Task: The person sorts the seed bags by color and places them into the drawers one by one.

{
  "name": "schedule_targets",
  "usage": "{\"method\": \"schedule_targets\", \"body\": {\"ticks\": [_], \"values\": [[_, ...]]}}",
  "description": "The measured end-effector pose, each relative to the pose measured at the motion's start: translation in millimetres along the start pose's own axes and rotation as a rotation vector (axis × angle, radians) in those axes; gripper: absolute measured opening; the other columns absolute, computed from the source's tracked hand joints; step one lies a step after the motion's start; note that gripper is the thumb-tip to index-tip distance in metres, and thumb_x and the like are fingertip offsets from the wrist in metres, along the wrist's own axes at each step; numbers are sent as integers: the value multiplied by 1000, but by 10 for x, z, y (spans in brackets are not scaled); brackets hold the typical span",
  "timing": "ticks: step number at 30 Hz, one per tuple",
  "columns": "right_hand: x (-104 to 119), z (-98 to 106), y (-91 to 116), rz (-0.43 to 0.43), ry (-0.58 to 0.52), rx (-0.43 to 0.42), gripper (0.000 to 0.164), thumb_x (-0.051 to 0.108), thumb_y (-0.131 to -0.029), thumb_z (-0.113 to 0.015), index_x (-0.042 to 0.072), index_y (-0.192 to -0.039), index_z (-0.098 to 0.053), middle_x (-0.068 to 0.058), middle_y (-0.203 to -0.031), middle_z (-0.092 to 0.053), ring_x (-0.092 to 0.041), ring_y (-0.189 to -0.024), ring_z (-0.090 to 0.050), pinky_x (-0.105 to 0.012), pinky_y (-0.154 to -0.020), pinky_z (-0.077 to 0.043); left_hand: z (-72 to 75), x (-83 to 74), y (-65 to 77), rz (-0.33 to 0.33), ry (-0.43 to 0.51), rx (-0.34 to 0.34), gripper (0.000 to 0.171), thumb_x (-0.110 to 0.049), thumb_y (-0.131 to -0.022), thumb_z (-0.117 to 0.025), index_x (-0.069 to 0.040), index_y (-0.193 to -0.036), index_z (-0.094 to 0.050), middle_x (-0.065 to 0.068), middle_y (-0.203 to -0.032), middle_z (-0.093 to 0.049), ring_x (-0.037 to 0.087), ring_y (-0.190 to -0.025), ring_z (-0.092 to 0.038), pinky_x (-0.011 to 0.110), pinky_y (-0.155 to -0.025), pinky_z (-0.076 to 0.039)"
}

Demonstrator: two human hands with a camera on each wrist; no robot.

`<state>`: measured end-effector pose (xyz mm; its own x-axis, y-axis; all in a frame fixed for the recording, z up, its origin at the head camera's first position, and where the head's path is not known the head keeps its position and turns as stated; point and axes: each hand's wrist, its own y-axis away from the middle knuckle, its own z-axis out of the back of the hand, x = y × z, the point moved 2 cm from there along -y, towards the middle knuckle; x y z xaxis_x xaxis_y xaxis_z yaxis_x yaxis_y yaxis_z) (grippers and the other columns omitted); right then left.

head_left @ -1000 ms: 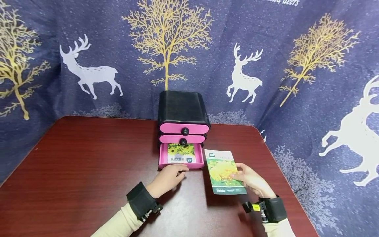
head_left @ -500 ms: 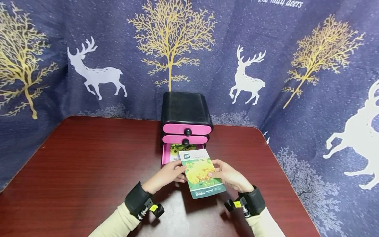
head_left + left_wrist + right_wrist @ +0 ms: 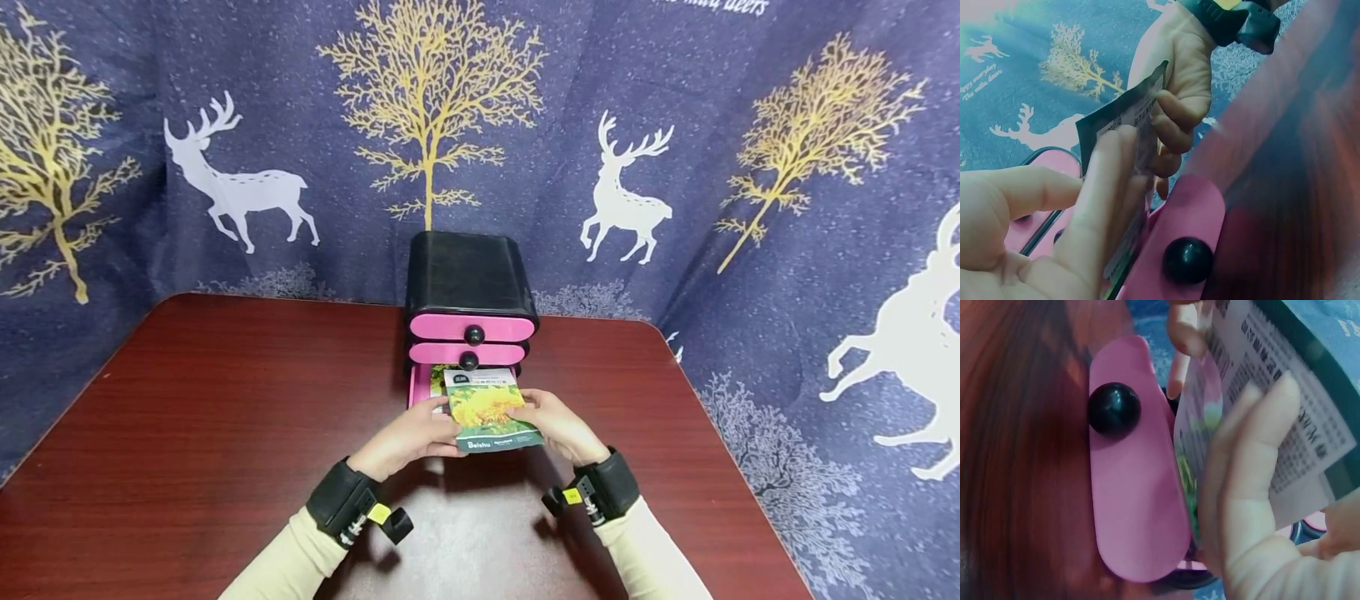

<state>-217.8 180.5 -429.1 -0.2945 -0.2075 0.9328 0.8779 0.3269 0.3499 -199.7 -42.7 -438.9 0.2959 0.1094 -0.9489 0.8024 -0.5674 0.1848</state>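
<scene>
A seed packet [image 3: 491, 408] with yellow flowers and a green band is held between both hands over the pulled-out bottom drawer [image 3: 420, 386]. My left hand [image 3: 415, 433] pinches its left edge, thumb on the front and fingers behind. On the opposite edge my right hand [image 3: 558, 423] grips it the same way. The packet's printed back [image 3: 1285, 406] shows in the right wrist view, with fingers spread against it. Another flowered packet [image 3: 437, 380] lies in the drawer, mostly covered. The drawer's pink front with its black knob [image 3: 1188, 259] stands just below the hands.
The black cabinet [image 3: 471, 271] stands at the back of the reddish-brown table [image 3: 262, 417], its two upper pink drawers [image 3: 498, 327] pushed in. Behind it hangs a blue cloth [image 3: 570, 50] printed with deer and trees.
My right hand has brought the packet leftward from beside the drawer to over it. The left hand has left the drawer front and taken the packet's left edge. Both then moved slightly toward the cabinet.
</scene>
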Motion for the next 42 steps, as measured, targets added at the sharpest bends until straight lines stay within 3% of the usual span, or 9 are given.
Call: {"method": "schedule_targets", "body": {"ticks": [6, 10, 16, 22, 27, 30, 35, 37, 42], "values": [[26, -55, -20, -19, -21, -42, 61, 13, -92, -54, -7, -141, -23, -9, -96, -58, -9, -70, -59, -20, -57, -51, 70, -68, -44, -32, 15, -29, 71, -5, -87, -58, 17, -139, -15, 10, -94, -64, 12, -80, -66, 37, -83, -55], [69, -99, -40, -3, 40, -109, 58, 10, -90, -57, -9, -138, -30, -14, -99, -55, -9, -69, -58, -21, -56, -51, 126, -80, -107, 4, 10, -71, 58, 0, -88, -53, 13, -137, -26, 11, -98, -64, 12, -80, -66, 39, -85, -54], [114, -138, -133, 21, 174, -223, 53, 10, -87, -60, -10, -133, -42, -21, -113, -56, -13, -79, -59, -32, -69, -56, 205, -122, -152, 23, 7, -183, 72, 5, -88, -52, 7, -145, -9, 20, -109, -57, 12, -79, -64, 35, -82, -55], [192, -236, -249, 99, 377, -296, 40, 9, -82, -63, -11, -116, -57, -14, -91, -62, -16, -76, -54, -28, -70, -47, 252, -154, -177, 7, -127, -273, 45, 4, -87, -52, 13, -131, -43, 30, -119, -54, 12, -82, -65, 35, -83, -54], [218, -322, -339, 175, 535, -343, 23, 6, -78, -64, -8, -96, -63, -9, -77, -55, -17, -68, -47, -24, -62, -39, 286, -130, -203, 17, -266, -386, 36, 2, -85, -54, 10, -120, -57, 25, -111, -61, 11, -79, -65, 34, -82, -55], [192, -370, -404, 217, 624, -389, 15, 5, -76, -63, -7, -83, -62, -13, -77, -56, -23, -79, -47, -27, -64, -38, 304, -108, -232, 11, -356, -446, 33, 2, -83, -55, 6, -114, -63, 22, -110, -64, 10, -78, -64, 28, -76, -56], [159, -445, -471, 230, 771, -468, 28, 8, -77, -65, -14, -96, -63, -26, -101, -61, -35, -108, -44, -41, -87, -44, 289, -92, -243, -8, -510, -483, 32, 4, -81, -56, 2, -111, -67, 19, -115, -63, 14, -83, -59, 23, -69, -50], [153, -463, -493, 232, 819, -478, 33, 9, -79, -67, -15, -101, -62, -28, -106, -61, -36, -110, -44, -45, -91, -44, 273, -102, -237, -16, -574, -485, 32, 4, -81, -56, 1, -111, -67, 18, -117, -63, 19, -87, -59, 26, -71, -49], [143, -481, -548, 259, 940, -514, 26, 9, -78, -69, -14, -89, -64, -26, -94, -65, -36, -103, -48, -44, -90, -44, 234, -134, -260, -51, -655, -462, 32, -3, -84, -53, 3, -112, -66, 20, -116, -64, 29, -103, -61, 39, -86, -51]]}}
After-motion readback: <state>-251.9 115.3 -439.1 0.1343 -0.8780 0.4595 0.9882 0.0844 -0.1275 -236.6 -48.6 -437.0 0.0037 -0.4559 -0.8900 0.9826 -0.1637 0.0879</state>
